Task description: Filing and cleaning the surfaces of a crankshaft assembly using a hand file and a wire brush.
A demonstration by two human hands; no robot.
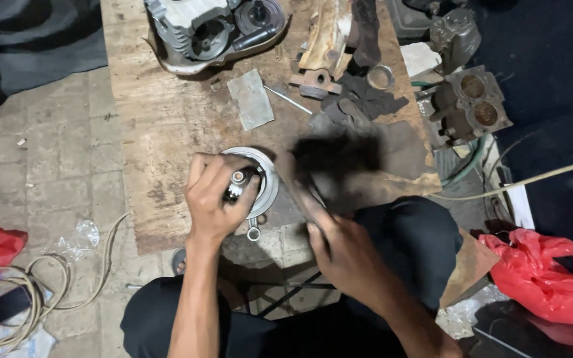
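Head view, person crouched at the near edge of a worn wooden bench (167, 126) set low over a paved floor. Left hand (215, 195) is clamped around a short metal shaft (239, 180) with a toothed end, fingers wrapped over it, holding it roughly upright over the centre of a round silver pulley disc (265, 174) that lies flat on the bench. The shaft's long axis looks close to vertical, tilted slightly toward the person; exact seating in the disc hub is hidden by the fingers. Right hand (343, 255) is closed on the handle of a dark tool (333, 159), likely a brush or a rag on a stick; its head is motion-blurred, so the kind cannot be told. The tool's long axis runs from the right hand up and away, its blurred head just right of the disc, near but apart from it. The hands are apart, left one on the disc side, right one nearer the body and to the right. So the disc sits directly under the left hand and up-left of the right hand; left hand is the nearer. A small ring spanner (253, 231) lies just below the disc at the bench edge. Engine housing (207, 30) rests at the far end, well apart.
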